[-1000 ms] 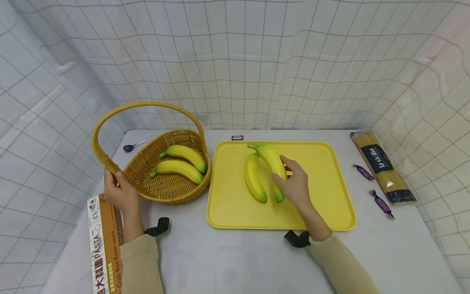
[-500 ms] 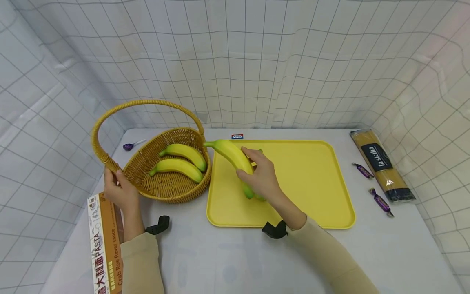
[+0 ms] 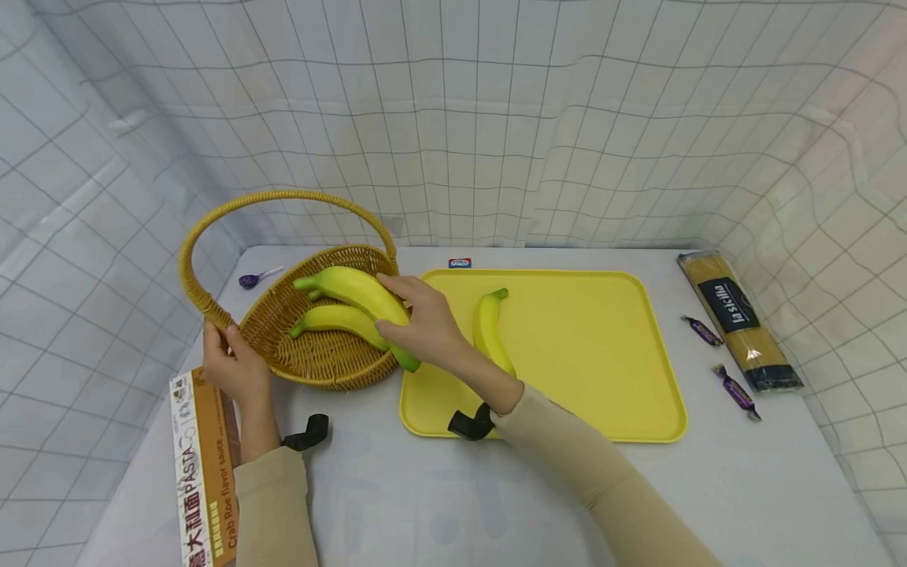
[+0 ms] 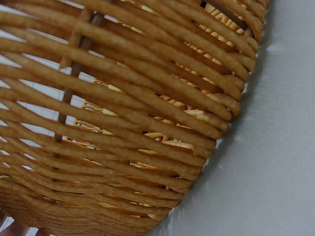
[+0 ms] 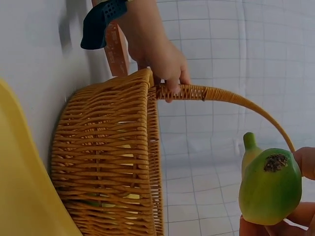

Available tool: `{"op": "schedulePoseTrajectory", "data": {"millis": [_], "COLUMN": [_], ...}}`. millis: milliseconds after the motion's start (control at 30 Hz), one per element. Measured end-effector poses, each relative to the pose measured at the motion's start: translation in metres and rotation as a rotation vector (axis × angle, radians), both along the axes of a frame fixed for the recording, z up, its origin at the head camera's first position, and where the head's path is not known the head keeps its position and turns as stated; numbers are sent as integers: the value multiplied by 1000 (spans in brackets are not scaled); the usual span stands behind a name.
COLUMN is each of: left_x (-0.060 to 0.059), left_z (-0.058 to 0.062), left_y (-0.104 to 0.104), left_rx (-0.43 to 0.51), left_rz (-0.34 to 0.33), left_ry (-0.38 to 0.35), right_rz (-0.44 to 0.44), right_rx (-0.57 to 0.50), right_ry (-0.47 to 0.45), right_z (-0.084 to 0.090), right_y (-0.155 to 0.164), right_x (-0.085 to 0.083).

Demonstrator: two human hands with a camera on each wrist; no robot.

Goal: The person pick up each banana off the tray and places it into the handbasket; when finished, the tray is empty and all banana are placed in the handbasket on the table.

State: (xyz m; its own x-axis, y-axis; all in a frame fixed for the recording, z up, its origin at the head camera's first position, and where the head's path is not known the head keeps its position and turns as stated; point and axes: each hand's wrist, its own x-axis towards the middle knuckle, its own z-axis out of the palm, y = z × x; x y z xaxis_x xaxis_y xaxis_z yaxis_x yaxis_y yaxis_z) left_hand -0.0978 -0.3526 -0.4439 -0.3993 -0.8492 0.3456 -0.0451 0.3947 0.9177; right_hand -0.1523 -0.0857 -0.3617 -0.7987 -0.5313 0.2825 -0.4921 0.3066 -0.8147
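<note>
My right hand point(image 3: 425, 319) pinches a banana point(image 3: 361, 293) between thumb and fingers, over the right side of the wicker basket point(image 3: 333, 378). In the right wrist view the green end of that banana point(image 5: 270, 189) faces the camera, above the basket's rim. My left hand point(image 3: 237, 366) grips the foot of the basket's handle at its left side. Inside the basket lies a second banana point(image 3: 336, 319); another is mostly hidden under the held one. A further banana point(image 3: 490, 331) lies on the yellow tray point(image 3: 588, 354). Only woven basket wall point(image 4: 123, 113) fills most of the left wrist view.
A pasta box point(image 3: 205, 472) lies at the left by my forearm. Behind the basket is a purple lollipop point(image 3: 249, 280). A small red-and-blue packet point(image 3: 459, 263) lies behind the tray. On the right are a spaghetti bag point(image 3: 740, 319) and two purple-wrapped candies point(image 3: 737, 392).
My right hand has lifted a banana off the tray and carried it left to above the basket. The left hand has stayed on the handle.
</note>
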Motion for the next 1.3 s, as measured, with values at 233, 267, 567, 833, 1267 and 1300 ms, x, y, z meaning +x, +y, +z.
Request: {"op": "schedulePoseTrajectory", "data": {"millis": [233, 267, 567, 833, 1267, 1300], "left_x": [-1, -1, 1, -1, 1, 2], "left_z": [1, 1, 4, 3, -1, 0], "left_y": [0, 1, 2, 3, 2, 2], "left_rx": [11, 9, 25, 18, 20, 22], "left_rz": [2, 2, 11, 3, 15, 12], "left_ry": [15, 16, -36, -26, -23, -25], "right_rz": [52, 56, 79, 83, 82, 82], "right_rx": [86, 94, 176, 238, 391, 407], "right_ry": [64, 68, 42, 32, 3, 7], "right_z": [1, 0, -20, -40, -57, -58], "right_y": [-35, -39, -68, -83, -96, -96], "right_x": [-8, -9, -21, -23, -24, -24]}}
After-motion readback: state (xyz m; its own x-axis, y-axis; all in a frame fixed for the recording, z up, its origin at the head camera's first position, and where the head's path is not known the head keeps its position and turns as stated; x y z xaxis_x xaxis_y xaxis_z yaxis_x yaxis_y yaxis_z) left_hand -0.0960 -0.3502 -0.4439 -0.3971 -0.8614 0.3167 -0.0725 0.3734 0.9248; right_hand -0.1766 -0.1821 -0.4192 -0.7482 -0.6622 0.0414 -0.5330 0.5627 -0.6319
